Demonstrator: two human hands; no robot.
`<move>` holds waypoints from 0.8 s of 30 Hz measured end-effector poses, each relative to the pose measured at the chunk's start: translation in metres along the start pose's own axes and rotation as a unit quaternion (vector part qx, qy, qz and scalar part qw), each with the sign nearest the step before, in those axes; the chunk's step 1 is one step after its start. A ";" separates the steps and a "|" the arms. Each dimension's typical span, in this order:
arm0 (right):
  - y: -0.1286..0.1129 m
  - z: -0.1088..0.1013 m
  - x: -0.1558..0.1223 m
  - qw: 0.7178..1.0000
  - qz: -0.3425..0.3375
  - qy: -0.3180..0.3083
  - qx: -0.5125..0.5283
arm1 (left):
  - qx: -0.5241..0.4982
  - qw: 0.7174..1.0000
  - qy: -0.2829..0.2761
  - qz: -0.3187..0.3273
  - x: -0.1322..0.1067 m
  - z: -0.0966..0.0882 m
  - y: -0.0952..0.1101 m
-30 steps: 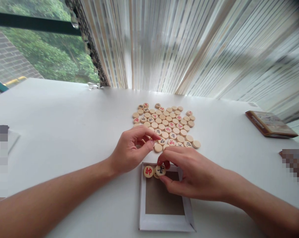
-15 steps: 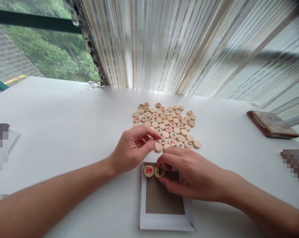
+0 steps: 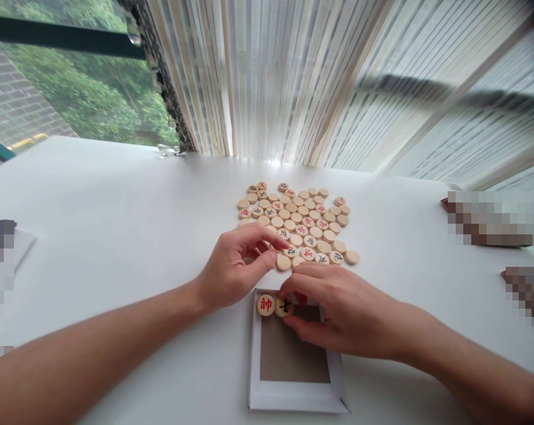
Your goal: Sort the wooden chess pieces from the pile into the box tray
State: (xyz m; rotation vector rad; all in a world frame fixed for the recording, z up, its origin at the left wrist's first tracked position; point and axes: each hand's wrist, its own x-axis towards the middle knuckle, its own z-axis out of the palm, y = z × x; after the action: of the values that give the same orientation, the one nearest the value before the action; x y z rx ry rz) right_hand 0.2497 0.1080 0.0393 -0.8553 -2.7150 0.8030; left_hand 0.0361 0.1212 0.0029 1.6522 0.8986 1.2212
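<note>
White card walls, a flat brown-grey floor, and we've got a shallow tray near the table's front edge w/ two discs at its far-left corner! Red-marked disc lies face-up in the corner, fully visible; black-marked disc sits right beside it, rims touching or v. nearly so. Right hand is on that second one, thumb and fingertips pinching it by the rim; can't tell if its full weight is on the card. Left hand hangs loosely curled over the near edge of the spread, thumb & forefinger apart, nothing visible btwn them; can't tell if the fingertip touches a piece

Score check: two in the tray, dozens of loose pieces out on the table, so I'd call it v. early, w/ most of the tray floor bare. Materials now: pieces are pale wood-look, round, thick-edged, approx. same size, packed close in a single layer; some show red or black characters, many are plain side up. Tabletop's smooth, white, softly shiny; behind it, stringy striped curtain, thin & see-through in places
</note>
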 end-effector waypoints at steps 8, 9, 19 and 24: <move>0.000 -0.004 -0.003 1.000 -0.014 0.015 0.001 | -0.003 1.000 0.000 -0.005 0.000 -0.001 0.001; 0.000 -0.006 -0.003 1.000 -0.015 0.018 0.005 | -0.001 1.000 0.001 -0.006 0.000 -0.001 0.001; 0.024 -0.018 -0.001 0.981 0.013 0.186 0.059 | -0.005 1.000 -0.003 -0.008 0.000 0.000 0.001; 0.035 -0.004 0.004 0.933 0.086 0.318 0.142 | -0.005 1.000 -0.003 -0.010 0.000 -0.001 0.001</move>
State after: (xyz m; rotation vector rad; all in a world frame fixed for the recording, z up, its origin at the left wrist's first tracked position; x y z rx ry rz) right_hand 0.2644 0.1358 0.0238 -1.0662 -1.9298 0.7568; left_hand 0.0353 0.1206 0.0038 1.6342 0.9014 1.2061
